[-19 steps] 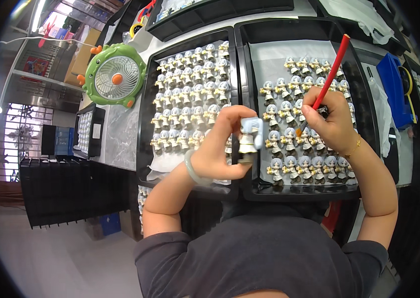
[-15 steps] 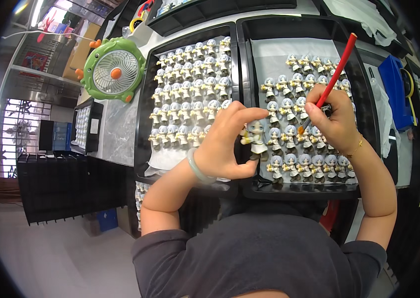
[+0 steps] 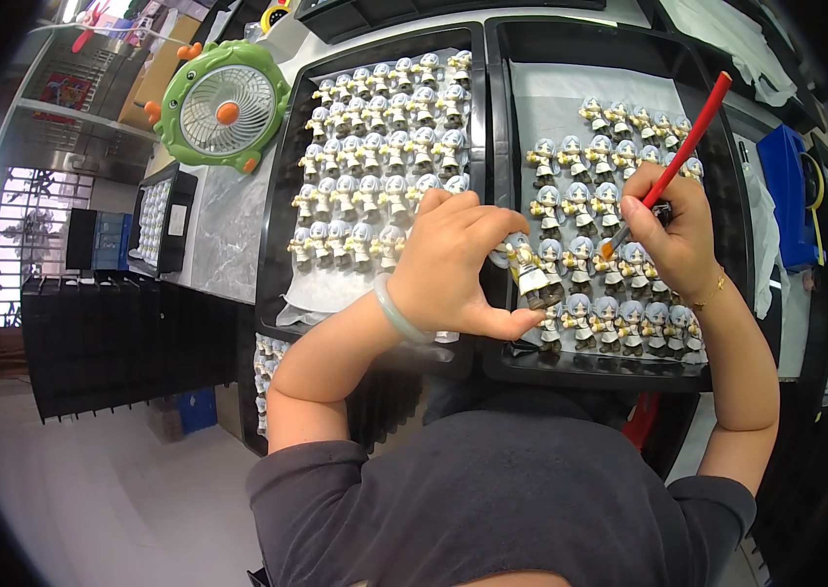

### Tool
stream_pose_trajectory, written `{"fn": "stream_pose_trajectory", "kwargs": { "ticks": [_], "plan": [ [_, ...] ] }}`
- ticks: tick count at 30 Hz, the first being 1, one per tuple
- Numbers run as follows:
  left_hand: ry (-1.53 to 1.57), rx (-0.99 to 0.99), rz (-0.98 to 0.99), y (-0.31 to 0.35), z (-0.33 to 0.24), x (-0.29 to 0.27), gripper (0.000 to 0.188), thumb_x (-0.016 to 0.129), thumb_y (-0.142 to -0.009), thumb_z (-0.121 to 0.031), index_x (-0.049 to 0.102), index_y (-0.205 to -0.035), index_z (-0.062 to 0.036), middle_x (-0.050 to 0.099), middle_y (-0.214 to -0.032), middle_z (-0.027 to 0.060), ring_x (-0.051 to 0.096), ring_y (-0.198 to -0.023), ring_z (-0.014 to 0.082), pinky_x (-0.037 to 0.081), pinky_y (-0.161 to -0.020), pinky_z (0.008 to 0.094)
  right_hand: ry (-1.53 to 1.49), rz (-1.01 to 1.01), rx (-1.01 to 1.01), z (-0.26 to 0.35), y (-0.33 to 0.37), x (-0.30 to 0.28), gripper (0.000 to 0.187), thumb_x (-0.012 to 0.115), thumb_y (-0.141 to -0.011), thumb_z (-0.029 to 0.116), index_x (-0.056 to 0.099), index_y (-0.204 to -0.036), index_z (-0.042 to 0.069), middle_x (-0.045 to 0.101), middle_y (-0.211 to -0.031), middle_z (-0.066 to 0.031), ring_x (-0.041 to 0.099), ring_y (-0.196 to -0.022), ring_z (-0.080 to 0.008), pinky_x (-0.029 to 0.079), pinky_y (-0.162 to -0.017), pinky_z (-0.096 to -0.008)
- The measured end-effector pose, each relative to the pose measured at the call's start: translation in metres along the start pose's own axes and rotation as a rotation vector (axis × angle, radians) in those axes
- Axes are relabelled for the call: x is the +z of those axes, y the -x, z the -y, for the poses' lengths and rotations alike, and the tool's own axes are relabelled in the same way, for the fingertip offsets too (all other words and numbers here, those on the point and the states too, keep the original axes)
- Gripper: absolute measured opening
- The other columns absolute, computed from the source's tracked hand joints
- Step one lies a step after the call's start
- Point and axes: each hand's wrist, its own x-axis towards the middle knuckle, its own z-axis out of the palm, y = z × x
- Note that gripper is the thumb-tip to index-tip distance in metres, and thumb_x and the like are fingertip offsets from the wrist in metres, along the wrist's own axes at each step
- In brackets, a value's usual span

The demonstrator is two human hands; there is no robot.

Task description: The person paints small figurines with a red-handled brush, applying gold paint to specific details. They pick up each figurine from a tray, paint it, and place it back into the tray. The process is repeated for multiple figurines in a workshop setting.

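Between the thumb and fingers of my left hand (image 3: pixel 453 259) is a small figurine (image 3: pixel 531 272) with pale hair, a white outfit and dark boots, tilted over. My right hand (image 3: pixel 670 230) grips a red-handled paintbrush (image 3: pixel 685 142), whose orange-brown bristles point down and left, a short way right of the held figurine. Both hands are over the right black tray (image 3: pixel 497 147), where rows of similar figurines (image 3: pixel 606 318) stand on white paper. Part of those rows is hidden behind my right hand. Something small and dark shows by the right fingers, too blurred to name.
A left black tray (image 3: pixel 282 176) holds more rows of figurines. Beyond it stands a green animal-shaped fan (image 3: pixel 228 106) on the grey marbled tabletop (image 3: pixel 223 230). A blue bin (image 3: pixel 788 196) lies at the right, and a smaller filled tray (image 3: pixel 179 220) at the far left.
The figurine in my left hand has turned from nearly upright to tilted. My right hand and the brush have shifted slightly right in the picture, and the whole view has shifted a little.
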Motion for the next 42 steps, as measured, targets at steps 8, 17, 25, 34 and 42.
{"fn": "stream_pose_trajectory", "kwargs": {
  "ticks": [8,17,25,34,42],
  "plan": [
    [0.607,-0.505,-0.03,0.04,0.048,-0.095,0.066,0.062,-0.057,-0.022,0.033,-0.114,-0.0041,0.054,-0.097,0.0102,0.051,-0.087,0.0163,0.04,-0.078,0.0267,-0.065,-0.034,0.03,-0.005,0.003,0.0,0.011,0.05,-0.077,0.006,0.047,-0.068,0.002,0.043,-0.06,0.0004,0.039,-0.051,-0.0058,0.029,-0.048,-0.0209],
    [-0.514,-0.669,0.253,0.182,0.085,-0.1,0.06,0.068,-0.049,-0.017,0.045,-0.104,-0.0111,0.046,-0.107,0.0075,0.03,-0.119,0.029,0.005,-0.1,0.0556,-0.06,-0.032,-0.02,0.005,0.011,0.001,0.008,0.049,-0.076,0.004,0.046,-0.069,0.002,0.043,-0.063,-0.0007,0.037,-0.056,-0.0065,0.028,-0.051,-0.0213],
    [-0.643,-0.759,0.493,0.172,0.086,-0.097,0.06,0.074,-0.047,-0.014,0.05,-0.101,-0.0213,0.03,-0.126,0.0053,0.012,-0.126,0.0336,0.003,-0.099,0.0586,-0.061,-0.046,-0.013,0.006,0.009,-0.002,0.011,0.05,-0.076,0.005,0.045,-0.066,0.002,0.043,-0.061,-0.0012,0.038,-0.055,-0.0081,0.029,-0.051,-0.0222],
    [-0.424,-0.446,0.29,0.047,0.053,-0.09,0.048,0.068,-0.062,-0.014,0.048,-0.105,-0.0097,0.05,-0.107,0.0104,0.044,-0.104,0.0298,0.031,-0.089,0.0457,-0.026,0.246,-0.072,0.025,0.013,0.007,0.006,0.055,-0.068,0.011,0.051,-0.067,0.007,0.052,-0.054,-0.0047,0.055,-0.048,-0.0174,0.043,-0.046,-0.0282],
    [-0.34,-0.057,0.15,-0.159,0.084,0.075,0.031,0.055,-0.076,-0.028,0.055,-0.099,-0.0057,0.056,-0.093,0.0118,0.053,-0.092,0.0292,0.038,-0.081,0.0375,0.06,0.151,-0.182,0.014,0.011,0.01,0.011,0.057,-0.069,0.013,0.051,-0.064,0.005,0.052,-0.054,-0.0068,0.052,-0.045,-0.0224,0.04,-0.045,-0.0304]
  ]
}}
